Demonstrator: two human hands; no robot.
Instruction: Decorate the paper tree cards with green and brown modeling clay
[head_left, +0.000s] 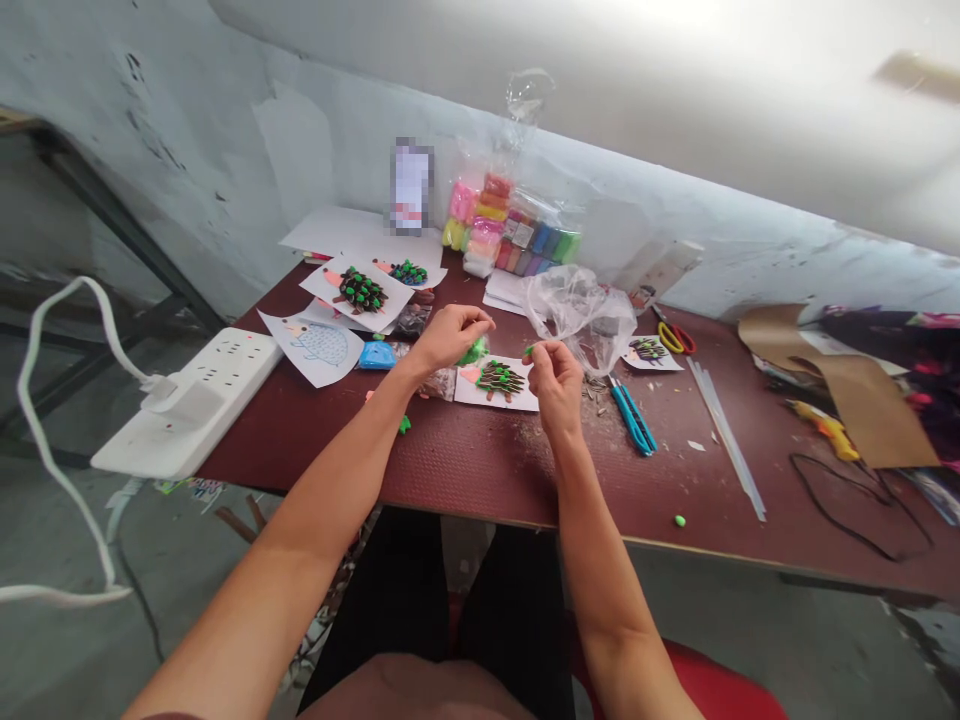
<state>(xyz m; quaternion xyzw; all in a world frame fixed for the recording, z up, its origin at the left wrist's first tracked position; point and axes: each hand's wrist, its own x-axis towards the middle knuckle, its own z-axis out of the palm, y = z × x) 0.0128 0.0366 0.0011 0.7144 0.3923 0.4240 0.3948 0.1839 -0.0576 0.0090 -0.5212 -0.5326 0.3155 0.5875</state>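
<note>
And there's the left hand (450, 337) on a lump of green clay (473, 352) at center frame, the right hand (556, 385) pinching a tiny green bit (529, 350), both right over a paper hedgehog picture (499, 392), with a crumpled plastic bag (574, 315) just behind and blue-handled scissors (632, 415) lying to the right on the maroon table (480, 470)!

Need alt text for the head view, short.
A left hand and right hand pinch small bits of bright green modelling clay above a white paper card bearing a hedgehog with brown-and-green clay spines, on a dark red table. Bagged multicoloured clay blocks and blue-handled scissors lie nearby.
</note>
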